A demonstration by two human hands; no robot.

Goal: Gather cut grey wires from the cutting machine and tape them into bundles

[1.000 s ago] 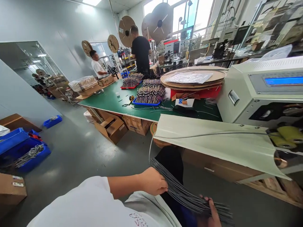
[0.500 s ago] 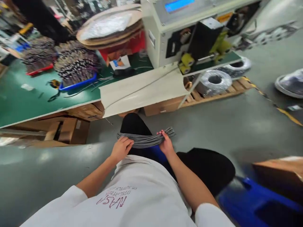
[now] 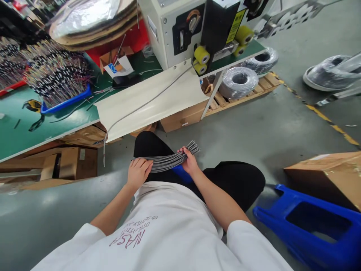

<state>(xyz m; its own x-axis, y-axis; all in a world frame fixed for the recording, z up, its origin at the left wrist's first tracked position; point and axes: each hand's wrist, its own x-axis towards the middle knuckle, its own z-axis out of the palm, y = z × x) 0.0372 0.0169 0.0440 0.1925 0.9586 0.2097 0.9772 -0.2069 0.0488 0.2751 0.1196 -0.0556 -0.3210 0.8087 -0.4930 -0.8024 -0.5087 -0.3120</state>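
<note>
A bundle of grey cables (image 3: pixel 163 162), cut to similar lengths, lies across my lap between both hands. My left hand (image 3: pixel 139 172) is closed over the bundle's left end, its fingers laid across the strands. Near the other end my right hand (image 3: pixel 189 161) grips the bundle, and the loose cable tips fan out beyond its fingers. Ahead of me a single grey cable (image 3: pixel 146 100) runs from the yellow rollers (image 3: pixel 202 55) of a machine (image 3: pixel 166 34) down a cream chute (image 3: pixel 158 107). Its free end hangs over the chute's left edge.
On the green bench (image 3: pixel 67 128) a blue tray (image 3: pixel 67 103) holds many short wires, with black-and-yellow pliers (image 3: pixel 32 106) beside it. Cable coils (image 3: pixel 239 82) lie on a wooden pallet (image 3: pixel 254 86). A blue plastic stool (image 3: pixel 313 226) and a cardboard box (image 3: pixel 327 177) stand at my right.
The view has swung right, so bench and machine appear further left. The cable on the chute now reaches past its left edge and hangs down. Both hands still hold the bundle.
</note>
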